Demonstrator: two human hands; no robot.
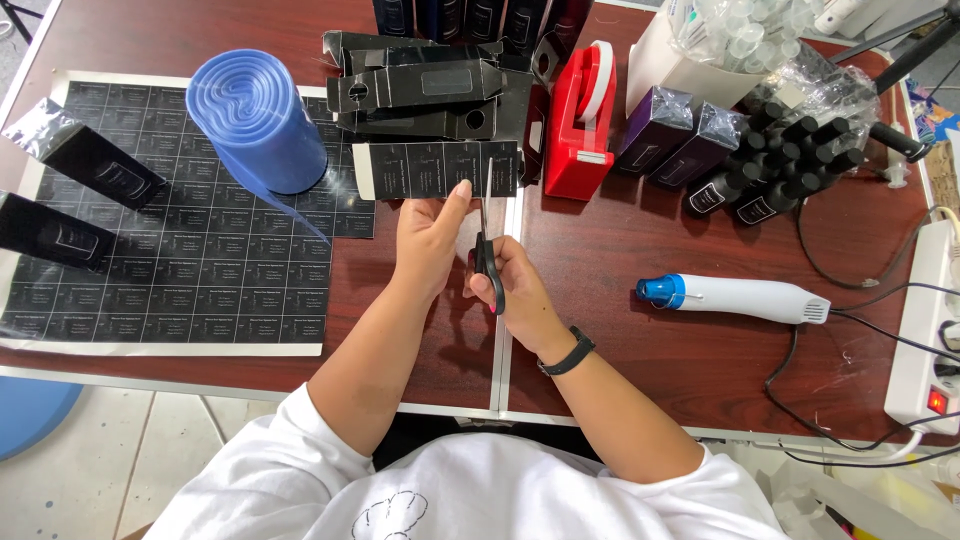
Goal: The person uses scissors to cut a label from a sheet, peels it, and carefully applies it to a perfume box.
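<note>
On the left of the worktop [640,340] lies a large black label sheet [180,250], with a roll of blue film [255,120] standing on its upper edge. Toward the middle, the person's left hand [430,235] is closed on the lower edge of a narrow strip of black labels [435,168], thumb up against it, holding it out just ahead of the body. The strip's long axis runs left to right, across the line of the forearms. Just right of that hand, the right hand [510,285] grips the handles of the scissors [487,240], whose blades point straight away from the person and meet the strip at right angles near its right end. The two hands sit nearly touching. Further right stand a red tape dispenser [580,120], and a white and blue heat gun [735,295] lying well apart.
</note>
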